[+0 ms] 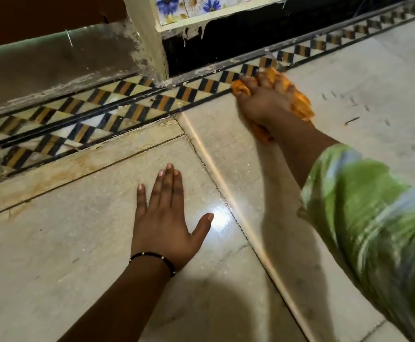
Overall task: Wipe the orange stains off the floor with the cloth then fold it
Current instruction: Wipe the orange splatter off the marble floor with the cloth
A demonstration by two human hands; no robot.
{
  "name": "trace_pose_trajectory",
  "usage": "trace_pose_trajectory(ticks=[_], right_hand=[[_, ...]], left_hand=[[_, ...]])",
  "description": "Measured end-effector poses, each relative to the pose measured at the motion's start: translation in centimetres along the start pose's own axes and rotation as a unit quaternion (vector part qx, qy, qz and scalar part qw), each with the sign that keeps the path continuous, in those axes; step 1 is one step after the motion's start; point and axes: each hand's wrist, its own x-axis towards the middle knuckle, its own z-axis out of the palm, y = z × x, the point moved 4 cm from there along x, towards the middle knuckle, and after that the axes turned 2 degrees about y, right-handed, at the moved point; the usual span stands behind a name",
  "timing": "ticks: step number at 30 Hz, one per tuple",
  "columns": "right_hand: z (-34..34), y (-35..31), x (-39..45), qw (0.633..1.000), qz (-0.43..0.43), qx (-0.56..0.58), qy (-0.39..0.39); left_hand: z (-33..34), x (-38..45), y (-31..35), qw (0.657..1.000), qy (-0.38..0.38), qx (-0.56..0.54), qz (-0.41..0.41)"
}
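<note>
Right, grip first: right hand [266,102] has fingers curled over a bunched orange cloth [297,99], pressing it to the floor [102,243] right at the checkered border strip [127,114]. Left hand [163,223] lies flat, fingers spread, well short of that strip, w/ a black bracelet [153,259]. Best imo: firm short strokes along the strip's edge. Cloth soft & crumpled; marble glossy, faint orange streaks nr the strip's left end

floor [78,243] – pale marble, checkered border | on it – orange cloth [297,99], left hand [163,228] flat
</note>
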Motion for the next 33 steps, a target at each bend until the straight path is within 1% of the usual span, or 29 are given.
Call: trace_pose_trajectory(ticks=[2, 4, 6, 8, 10, 12, 14, 16, 18, 21, 23, 25, 27, 29, 31, 33], right_hand=[[0.2, -2.9, 0.0, 0.997, -0.074, -0.009, -0.018], [0.5, -4.5, -2.6, 0.984, -0.172, -0.028, -0.019], [0.8, -4.1, -7.0, 0.966, -0.254, -0.035, -0.013], [0.9, -1.5, -10.4, 0.958, -0.285, -0.027, -0.031], [0.3, 2.2, -10.9, 0.966, -0.252, -0.026, -0.046], [-0.4, 4.4, -8.9, 0.981, -0.185, -0.025, -0.042], [-0.6, 4.3, -6.0, 0.993, -0.118, -0.023, -0.02], [-0.4, 2.0, -3.6, 0.997, -0.076, -0.021, -0.005], [0.3, -1.8, -2.7, 0.996, -0.087, -0.015, -0.009], [1.6, -7.3, -5.1, 0.985, -0.172, -0.021, 0.0], [1.8, -7.7, -8.7, 0.974, -0.223, -0.028, -0.007], [1.6, -4.9, -12.3, 0.967, -0.251, -0.032, -0.023], [0.7, -0.5, -14.6, 0.972, -0.232, -0.036, -0.031], [-0.4, 2.9, -13.5, 0.982, -0.177, -0.049, -0.037], [-0.7, 3.4, -10.0, 0.989, -0.13, -0.052, -0.04], [-0.2, 1.0, -6.5, 0.993, -0.106, -0.04, -0.036]], left_hand=[[0.0, 0.0, -0.1, 1.0, -0.005, 0.003, 0.003], [-0.1, 0.0, -0.1, 1.0, -0.007, 0.005, 0.001], [0.0, 0.1, 0.0, 1.0, -0.011, 0.001, -0.004], [0.0, 0.1, 0.0, 1.0, -0.017, -0.005, -0.005], [-0.1, 0.1, -0.1, 1.0, -0.017, -0.01, -0.007], [-0.1, 0.2, -0.1, 1.0, -0.016, -0.015, -0.007], [-0.1, 0.3, -0.1, 1.0, -0.011, -0.017, -0.004], [-0.1, 0.3, -0.1, 1.0, -0.008, -0.017, -0.002], [-0.1, 0.3, -0.1, 1.0, -0.005, -0.012, -0.003], [-0.2, 0.3, -0.1, 1.0, -0.005, -0.001, -0.007], [-0.2, 0.4, -0.1, 1.0, -0.008, 0.004, -0.009], [-0.2, 0.3, -0.2, 1.0, -0.007, 0.004, -0.009], [-0.2, 0.3, 0.0, 1.0, -0.006, -0.007, -0.007], [-0.2, 0.2, 0.0, 1.0, 0.001, -0.019, -0.008], [-0.3, 0.3, 0.1, 1.0, 0.005, -0.024, -0.008], [-0.3, 0.3, 0.0, 1.0, 0.008, -0.022, -0.009]])
